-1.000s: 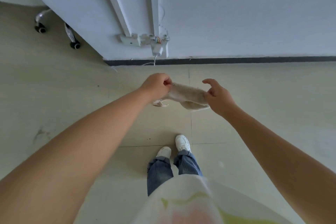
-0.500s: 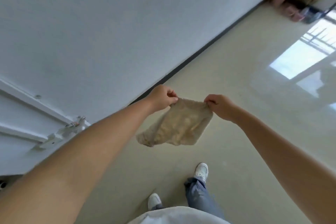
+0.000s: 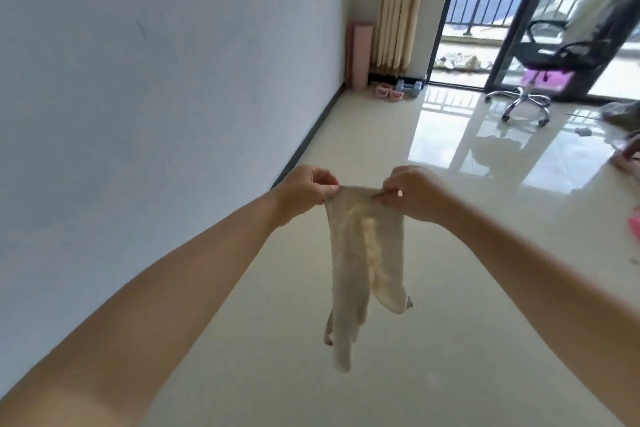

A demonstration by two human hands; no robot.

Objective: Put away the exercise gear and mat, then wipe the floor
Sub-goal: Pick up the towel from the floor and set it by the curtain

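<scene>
Now hanging long, one cloth (image 3: 363,253) (beige) is pinched by two hands' fingers, left hand (image 3: 304,192) and right hand (image 3: 414,194).

A home living room: glossy tiled floor (image 3: 381,149), curtain (image 3: 398,3), balcony door (image 3: 485,10), swivel chair (image 3: 540,59), rolled mat (image 3: 360,55).

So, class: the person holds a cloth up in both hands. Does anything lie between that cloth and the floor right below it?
Nothing visible does. The cloth hangs free, pinched at its top edge by the left hand and right hand, and the floor under it shows only bare tile.
</scene>
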